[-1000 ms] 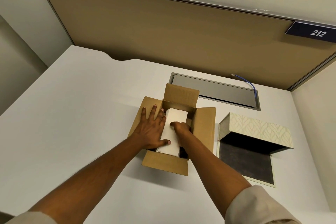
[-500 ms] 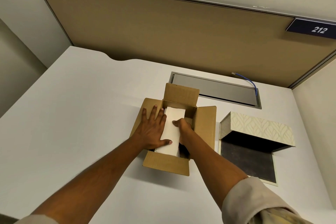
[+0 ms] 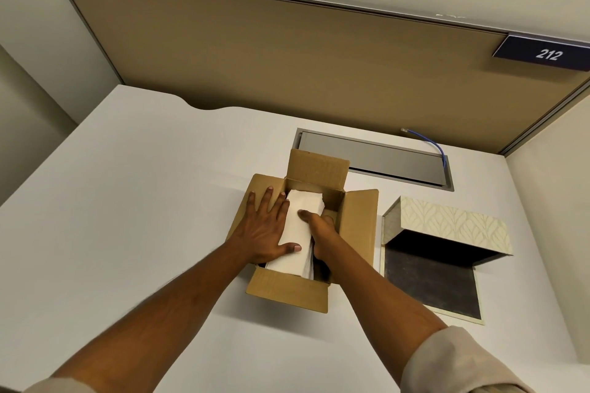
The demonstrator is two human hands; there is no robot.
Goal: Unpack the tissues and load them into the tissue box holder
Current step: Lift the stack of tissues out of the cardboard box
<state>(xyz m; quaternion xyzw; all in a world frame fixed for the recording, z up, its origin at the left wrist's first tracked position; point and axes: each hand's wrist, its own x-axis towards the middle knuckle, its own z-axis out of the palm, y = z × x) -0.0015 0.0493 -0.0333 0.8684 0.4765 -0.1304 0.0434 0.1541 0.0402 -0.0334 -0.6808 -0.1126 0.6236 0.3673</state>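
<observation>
An open cardboard box (image 3: 359,226) sits mid-table with its flaps spread. A white stack of tissues (image 3: 300,233) stands in it, its top level with the rim. My left hand (image 3: 266,226) lies flat on the left side of the stack, fingers spread, thumb across the top. My right hand (image 3: 321,230) reaches down into the box along the stack's right side, thumb on top; its fingers are hidden. To the right lies the cream leaf-patterned tissue box holder (image 3: 447,223), open, with its dark inside and flat base panel (image 3: 431,284) showing.
A grey cable hatch (image 3: 373,159) is set into the white table (image 3: 127,217) behind the box, with a blue cable (image 3: 437,147) coming out. A tan partition (image 3: 287,57) with a "212" sign (image 3: 547,54) closes the back; a wall runs along the right.
The hands hold almost the same places on the stack; the right thumb has slid a little further onto the top. The view has shifted slightly.
</observation>
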